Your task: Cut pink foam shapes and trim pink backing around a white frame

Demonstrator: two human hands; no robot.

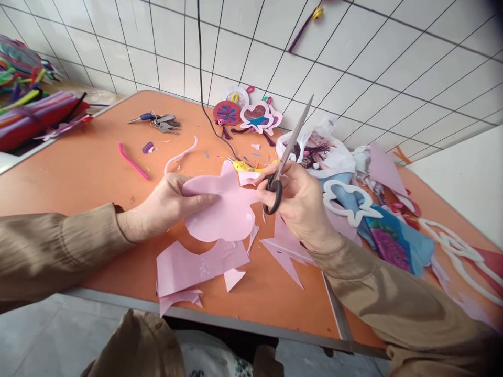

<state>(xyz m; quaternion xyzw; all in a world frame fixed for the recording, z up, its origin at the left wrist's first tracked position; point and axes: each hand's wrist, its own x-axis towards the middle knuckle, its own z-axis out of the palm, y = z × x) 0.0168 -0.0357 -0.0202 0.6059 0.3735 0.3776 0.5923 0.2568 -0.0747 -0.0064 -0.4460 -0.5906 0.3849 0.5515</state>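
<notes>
My left hand pinches the left edge of a pink foam cutout with a wavy outline, thumb on top. In my right hand is a pair of scissors with black handles, blades pointing up and away from the cutout. The fingers of that hand are close to the cutout's right edge; whether they touch it I cannot tell. Below the cutout lies a large pink foam offcut with a curved bite out of it. More pointed pink scraps lie under my right wrist.
A yellow glue gun with a dark cord lies behind the cutout. Keys, a pink pipe cleaner and finished ornaments are farther back. On the right sit a white plastic bag and a white foam outline.
</notes>
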